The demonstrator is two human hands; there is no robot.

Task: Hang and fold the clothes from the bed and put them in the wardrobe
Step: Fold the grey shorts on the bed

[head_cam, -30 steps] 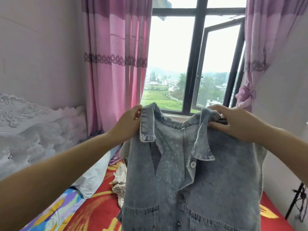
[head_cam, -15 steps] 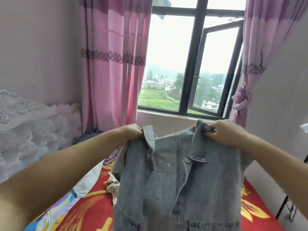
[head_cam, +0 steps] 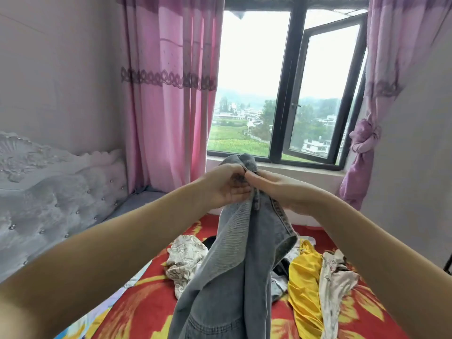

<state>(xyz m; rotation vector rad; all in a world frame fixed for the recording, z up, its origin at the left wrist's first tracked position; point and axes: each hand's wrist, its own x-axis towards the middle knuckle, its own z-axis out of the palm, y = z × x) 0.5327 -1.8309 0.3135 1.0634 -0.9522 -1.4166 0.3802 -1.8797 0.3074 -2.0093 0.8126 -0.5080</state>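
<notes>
A grey-blue denim jacket (head_cam: 241,260) hangs folded in half lengthwise in front of me, above the bed (head_cam: 146,304) with its red and yellow floral cover. My left hand (head_cam: 226,185) and my right hand (head_cam: 276,189) meet at the jacket's top and pinch its shoulders together. Its collar sticks up above my fingers. On the bed behind it lie a cream patterned garment (head_cam: 186,260), a yellow garment (head_cam: 305,277) and a white patterned garment (head_cam: 335,285). Something dark lies partly hidden behind the jacket.
A padded grey headboard (head_cam: 49,196) runs along the left. Pink curtains (head_cam: 168,94) flank a window (head_cam: 288,86) with one pane swung open; the right curtain (head_cam: 364,143) is knotted. A wall (head_cam: 415,167) closes in on the right.
My hands have come together from wide apart, folding the spread jacket in half lengthwise. The view has tilted down, so more of the clothes on the bed show.
</notes>
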